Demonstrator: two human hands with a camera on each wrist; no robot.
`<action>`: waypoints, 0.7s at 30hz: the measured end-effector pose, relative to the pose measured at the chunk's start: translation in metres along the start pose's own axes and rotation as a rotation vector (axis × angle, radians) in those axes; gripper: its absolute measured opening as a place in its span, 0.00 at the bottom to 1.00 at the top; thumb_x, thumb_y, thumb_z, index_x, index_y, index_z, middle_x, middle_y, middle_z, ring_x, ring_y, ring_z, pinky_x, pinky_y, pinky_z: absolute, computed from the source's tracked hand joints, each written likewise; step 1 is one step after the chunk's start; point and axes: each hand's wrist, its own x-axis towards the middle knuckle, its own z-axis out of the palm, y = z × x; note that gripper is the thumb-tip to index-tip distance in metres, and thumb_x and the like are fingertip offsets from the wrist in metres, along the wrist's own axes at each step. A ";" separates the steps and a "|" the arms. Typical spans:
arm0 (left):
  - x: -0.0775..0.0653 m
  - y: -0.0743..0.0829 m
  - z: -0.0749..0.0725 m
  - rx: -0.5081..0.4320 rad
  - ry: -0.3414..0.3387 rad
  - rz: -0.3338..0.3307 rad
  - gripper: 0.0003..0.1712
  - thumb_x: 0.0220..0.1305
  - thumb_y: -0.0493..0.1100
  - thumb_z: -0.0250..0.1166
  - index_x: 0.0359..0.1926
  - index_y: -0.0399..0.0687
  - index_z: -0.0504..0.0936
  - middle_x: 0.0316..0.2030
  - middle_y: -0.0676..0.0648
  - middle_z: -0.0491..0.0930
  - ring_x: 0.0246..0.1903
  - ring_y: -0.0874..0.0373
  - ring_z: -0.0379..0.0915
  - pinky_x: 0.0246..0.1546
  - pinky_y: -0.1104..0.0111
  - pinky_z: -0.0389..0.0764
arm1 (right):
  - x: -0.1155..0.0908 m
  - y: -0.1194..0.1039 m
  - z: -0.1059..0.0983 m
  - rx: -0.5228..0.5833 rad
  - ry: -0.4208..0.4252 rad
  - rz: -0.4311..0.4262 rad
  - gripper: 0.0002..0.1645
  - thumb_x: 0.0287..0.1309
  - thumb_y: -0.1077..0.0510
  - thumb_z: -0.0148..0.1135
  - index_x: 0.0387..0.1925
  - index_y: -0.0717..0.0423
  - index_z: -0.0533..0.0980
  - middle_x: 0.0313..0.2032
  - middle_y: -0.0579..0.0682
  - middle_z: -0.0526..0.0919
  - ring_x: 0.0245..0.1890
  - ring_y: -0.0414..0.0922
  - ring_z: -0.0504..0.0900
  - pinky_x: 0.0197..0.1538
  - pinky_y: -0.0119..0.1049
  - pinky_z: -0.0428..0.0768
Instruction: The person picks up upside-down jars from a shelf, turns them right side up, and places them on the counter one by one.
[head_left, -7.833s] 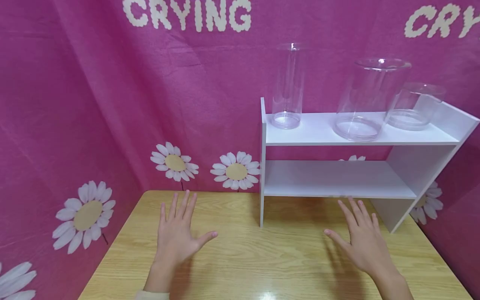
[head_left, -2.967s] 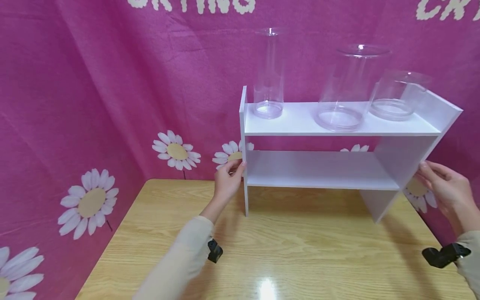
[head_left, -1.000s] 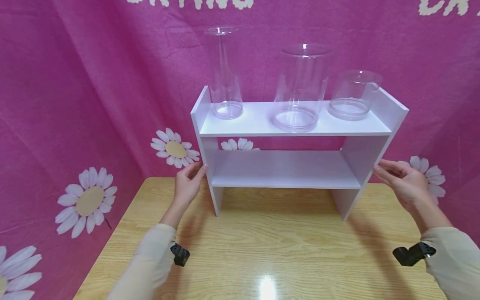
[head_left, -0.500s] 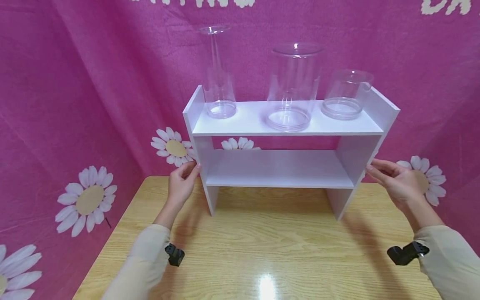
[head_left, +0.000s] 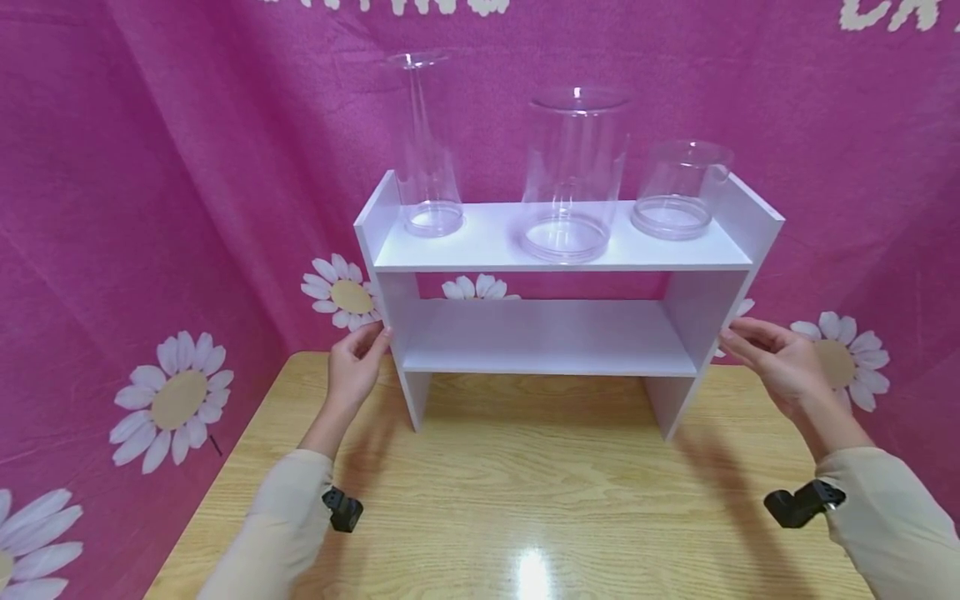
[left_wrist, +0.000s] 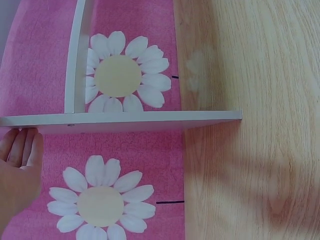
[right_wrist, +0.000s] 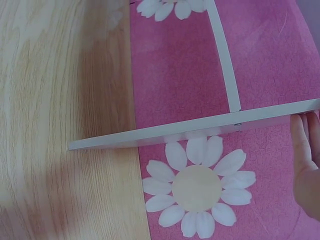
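Observation:
A white two-tier shelf point(head_left: 547, 337) stands between my hands over the wooden table. On its top board sit a tall narrow clear cylinder point(head_left: 433, 218) at left, a wide clear cylinder point(head_left: 566, 237) in the middle and a short clear jar point(head_left: 670, 218) at right. My left hand point(head_left: 352, 367) presses its fingertips on the outer face of the left side panel point(left_wrist: 150, 120). Opposite it, my right hand point(head_left: 783, 367) touches the right side panel point(right_wrist: 190, 129) the same way. In both wrist views the fingers look mostly straight.
Pink cloth point(head_left: 225, 192) with white daisies hangs behind and left of the light wooden table point(head_left: 487, 500). The shelf's back is near this cloth. A black wrist camera point(head_left: 342, 509) sits on the left sleeve, another camera point(head_left: 802, 503) on the right.
Both hands, first spread over the table, went to the shelf's sides. The shelf has slid left with the clear containers still upright on it, only slightly in the last half second.

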 end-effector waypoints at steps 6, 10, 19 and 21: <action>0.002 -0.003 -0.001 -0.005 0.026 0.006 0.20 0.67 0.46 0.60 0.54 0.38 0.80 0.50 0.34 0.82 0.34 0.79 0.70 0.37 0.87 0.72 | 0.004 0.001 0.005 0.050 -0.012 -0.017 0.18 0.60 0.71 0.57 0.36 0.46 0.84 0.31 0.39 0.88 0.32 0.33 0.87 0.40 0.21 0.83; 0.002 -0.004 -0.001 -0.018 0.035 0.007 0.20 0.67 0.45 0.60 0.54 0.37 0.80 0.50 0.33 0.82 0.32 0.81 0.70 0.36 0.88 0.72 | 0.005 0.003 0.007 0.054 -0.009 -0.031 0.18 0.59 0.71 0.58 0.36 0.46 0.84 0.30 0.39 0.88 0.31 0.34 0.87 0.39 0.22 0.83; 0.004 -0.004 0.000 -0.023 0.040 0.021 0.20 0.67 0.46 0.60 0.53 0.36 0.80 0.50 0.33 0.82 0.32 0.82 0.70 0.37 0.88 0.72 | 0.003 0.003 0.010 -0.022 0.036 -0.025 0.16 0.58 0.69 0.61 0.35 0.43 0.84 0.29 0.36 0.87 0.30 0.31 0.86 0.38 0.19 0.82; 0.005 -0.005 0.000 -0.017 0.033 0.026 0.20 0.67 0.46 0.60 0.53 0.36 0.80 0.49 0.33 0.82 0.32 0.81 0.70 0.37 0.88 0.72 | 0.003 0.003 0.011 -0.041 0.045 -0.026 0.16 0.58 0.68 0.62 0.35 0.42 0.83 0.29 0.35 0.87 0.30 0.30 0.85 0.38 0.18 0.81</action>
